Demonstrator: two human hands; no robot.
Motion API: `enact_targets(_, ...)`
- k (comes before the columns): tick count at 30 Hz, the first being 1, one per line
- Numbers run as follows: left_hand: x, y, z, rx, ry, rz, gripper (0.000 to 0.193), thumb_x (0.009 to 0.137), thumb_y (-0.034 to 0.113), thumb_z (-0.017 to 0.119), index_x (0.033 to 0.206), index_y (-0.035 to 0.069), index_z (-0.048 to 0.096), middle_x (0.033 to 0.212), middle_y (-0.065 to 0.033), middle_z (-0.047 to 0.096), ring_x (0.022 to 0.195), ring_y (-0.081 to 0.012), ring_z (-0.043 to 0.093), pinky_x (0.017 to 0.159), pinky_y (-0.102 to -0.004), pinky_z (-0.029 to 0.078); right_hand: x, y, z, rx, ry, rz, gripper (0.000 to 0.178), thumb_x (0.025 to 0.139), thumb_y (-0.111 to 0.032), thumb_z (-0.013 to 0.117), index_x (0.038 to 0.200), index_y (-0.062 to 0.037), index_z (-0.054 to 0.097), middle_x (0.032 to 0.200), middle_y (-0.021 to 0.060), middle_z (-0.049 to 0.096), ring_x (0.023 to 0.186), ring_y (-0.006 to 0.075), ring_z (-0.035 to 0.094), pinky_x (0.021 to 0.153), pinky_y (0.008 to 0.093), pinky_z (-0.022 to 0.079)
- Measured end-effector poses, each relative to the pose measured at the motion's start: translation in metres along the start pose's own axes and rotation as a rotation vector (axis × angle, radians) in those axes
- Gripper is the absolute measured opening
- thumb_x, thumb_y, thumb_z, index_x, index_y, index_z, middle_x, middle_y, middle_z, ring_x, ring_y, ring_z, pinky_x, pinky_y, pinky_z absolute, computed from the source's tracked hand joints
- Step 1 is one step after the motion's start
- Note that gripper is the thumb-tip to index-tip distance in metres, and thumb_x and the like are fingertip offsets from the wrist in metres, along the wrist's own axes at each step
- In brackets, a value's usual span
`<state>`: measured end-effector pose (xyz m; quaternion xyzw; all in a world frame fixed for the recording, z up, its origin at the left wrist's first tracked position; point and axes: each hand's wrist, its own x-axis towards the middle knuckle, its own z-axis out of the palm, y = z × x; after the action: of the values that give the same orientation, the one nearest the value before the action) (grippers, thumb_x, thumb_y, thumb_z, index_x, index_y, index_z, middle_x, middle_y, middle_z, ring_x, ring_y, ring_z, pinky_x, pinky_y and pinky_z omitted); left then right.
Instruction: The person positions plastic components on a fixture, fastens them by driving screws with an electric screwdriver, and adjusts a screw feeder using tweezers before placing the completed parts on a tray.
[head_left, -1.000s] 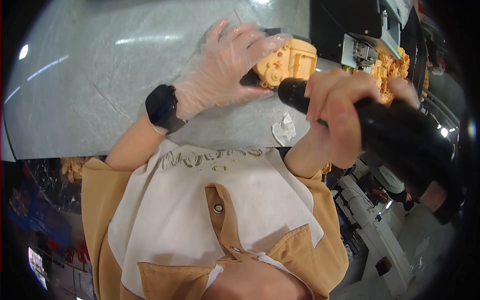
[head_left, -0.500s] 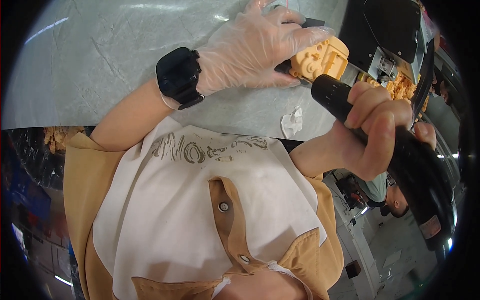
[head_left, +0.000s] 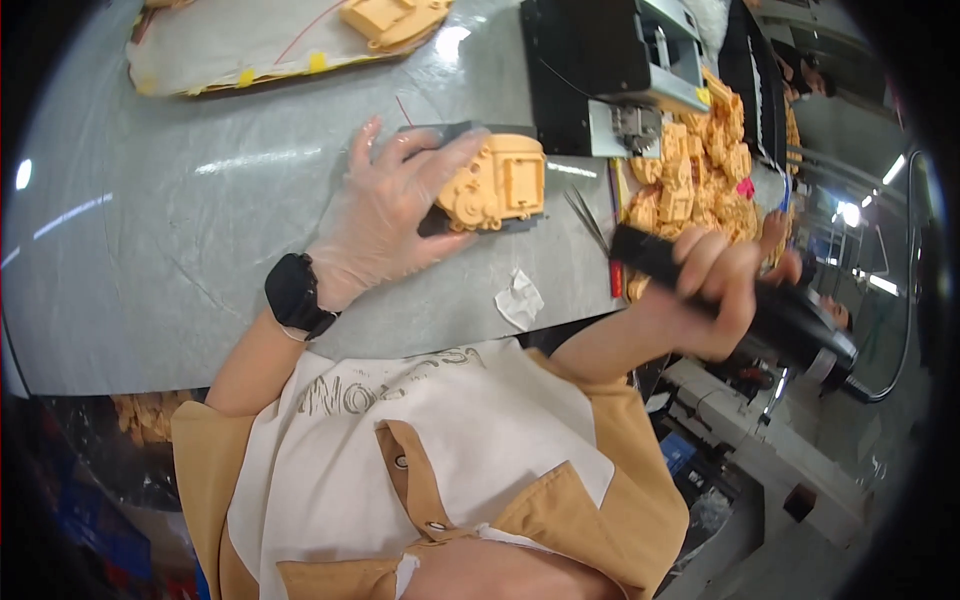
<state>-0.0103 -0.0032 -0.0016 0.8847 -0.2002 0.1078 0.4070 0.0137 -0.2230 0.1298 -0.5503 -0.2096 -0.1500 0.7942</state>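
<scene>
My left hand point(head_left: 395, 205), in a clear plastic glove, grips a yellow-orange plastic housing point(head_left: 500, 180) from its left side. The housing lies in a dark block-like fixture point(head_left: 530, 222) on the grey table, its molded bosses and rectangular recess facing up. My bare right hand point(head_left: 725, 285) is wrapped round a black corded electric screwdriver point(head_left: 650, 255), held off to the right and apart from the housing. Motion blurs that hand a little, and no bit can be made out at the tool's front end. Tweezers point(head_left: 588, 220) lie between the housing and the screwdriver.
A black machine point(head_left: 580, 75) stands beyond the housing, with a heap of similar yellow-orange parts point(head_left: 705, 185) to its right. Crumpled white paper point(head_left: 520, 300) lies near the table's front edge. A padded white tray point(head_left: 230, 50) at far left bears another housing point(head_left: 395, 18).
The screwdriver has drawn back from the housing toward the right. My view has shifted, bringing the tray, the tweezers and more of the parts heap into sight. My left hand still holds the housing.
</scene>
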Motion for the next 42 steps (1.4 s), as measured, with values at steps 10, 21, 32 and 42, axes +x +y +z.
enact_targets(10,0.005,0.005,-0.005,0.052,-0.033,-0.017,0.084,0.063,0.035,0.075,0.135,0.015,0.035,0.109,-0.0011,0.055,0.111,-0.0202,0.045,0.104,-0.0563,0.013,0.071,0.048,-0.035,-0.481,0.265,-0.154,0.038,0.069,0.012,0.057,0.102,0.0025,0.041,0.056,0.0078,0.052,0.045,0.0151,0.049,0.050,0.0295,0.044)
enact_targets(21,-0.002,-0.004,0.001,-0.026,-0.013,-0.056,0.097,0.063,0.040,0.077,0.139,0.010,0.024,0.104,-0.0030,0.060,0.111,-0.0207,0.047,0.105,-0.0567,0.012,0.003,0.028,0.042,-0.110,-0.087,-0.094,0.040,0.075,0.003,0.049,0.111,-0.0045,0.035,0.061,0.0058,0.050,0.045,0.0179,0.047,0.053,0.0347,0.043)
enact_targets(32,-0.004,-0.004,-0.005,-0.103,-0.024,-0.143,0.107,0.061,0.048,0.077,0.140,0.006,0.017,0.102,-0.0052,0.062,0.112,-0.0224,0.048,0.105,-0.0565,0.013,0.021,0.070,0.079,-0.232,-0.066,0.022,0.042,0.073,0.007,0.055,0.109,-0.0009,0.036,0.063,0.0074,0.054,0.045,0.0150,0.048,0.050,0.0313,0.044)
enact_targets(42,-0.005,-0.006,-0.006,-0.168,-0.009,-0.155,0.106,0.059,0.043,0.079,0.139,0.009,0.020,0.104,-0.0042,0.061,0.114,-0.0239,0.047,0.106,-0.0556,0.013,0.029,0.072,0.079,-0.309,-0.168,0.106,0.038,0.075,0.009,0.050,0.108,-0.0077,0.043,0.062,0.0076,0.053,0.044,0.0181,0.046,0.050,0.0358,0.040)
